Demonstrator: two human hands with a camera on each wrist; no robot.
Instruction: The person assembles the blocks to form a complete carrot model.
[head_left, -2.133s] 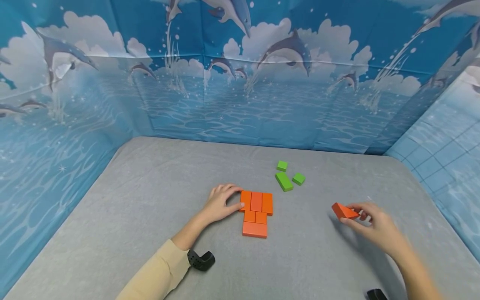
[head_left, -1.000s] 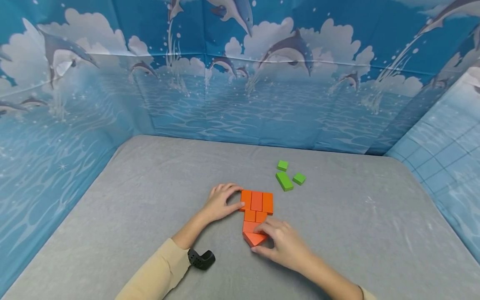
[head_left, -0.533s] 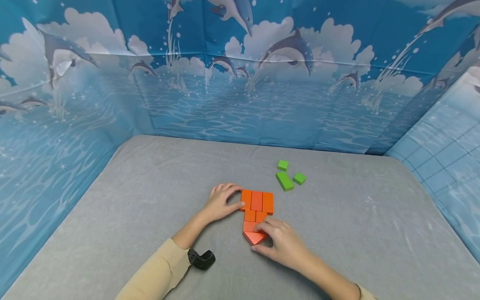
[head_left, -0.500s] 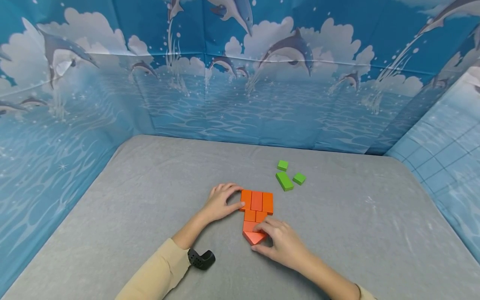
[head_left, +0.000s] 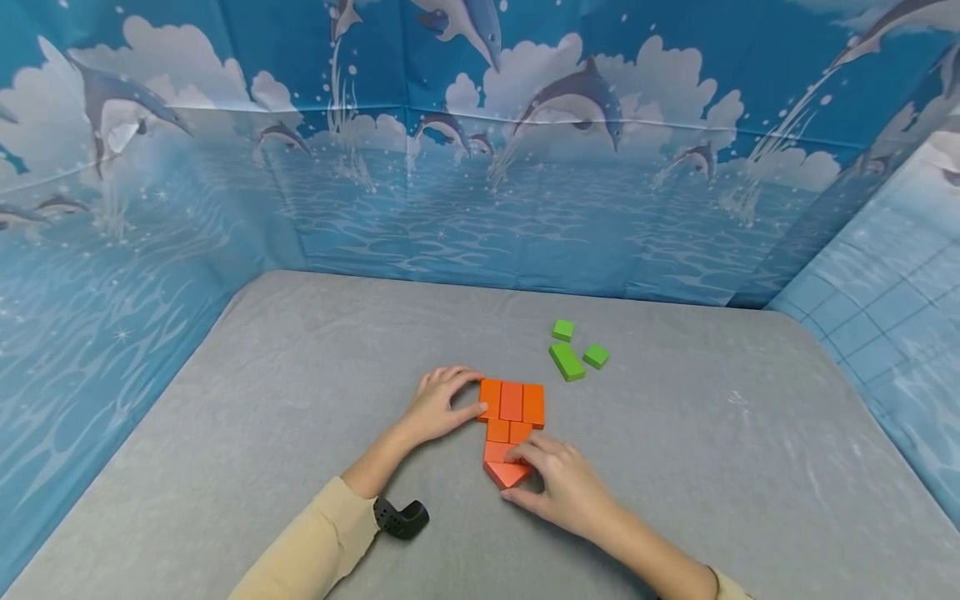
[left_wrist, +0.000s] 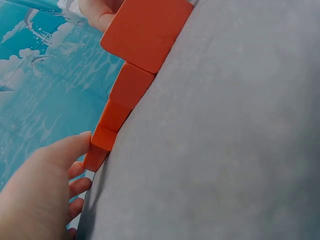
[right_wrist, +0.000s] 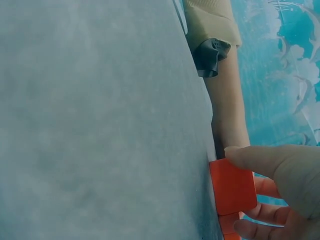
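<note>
Flat orange blocks lie together mid-table in the head view: three upright rectangles (head_left: 512, 402) in a row, two small blocks (head_left: 498, 430) below them, then a wider rectangle (head_left: 496, 451). At the near end, an orange triangular block (head_left: 506, 475) points toward me, its long side against that rectangle. My right hand (head_left: 566, 487) pinches this triangular block, thumb at its near tip and fingers over the far side. My left hand (head_left: 437, 407) rests at the leftmost rectangle, thumb and index finger touching its left side; in the left wrist view the other fingers are loosely bent.
Beyond the orange blocks lie a long green block (head_left: 567, 362) and two small green ones, one farther back (head_left: 563, 330) and one to the right (head_left: 596, 356). A black wrist device (head_left: 401, 518) sticks out from the left sleeve. Dolphin-print curtains (head_left: 465, 208) border the grey table (head_left: 337, 333).
My right hand has come from the right with the triangular block and set it against the near end of the orange group, shifting it slightly closer. The left hand has stayed in place.
</note>
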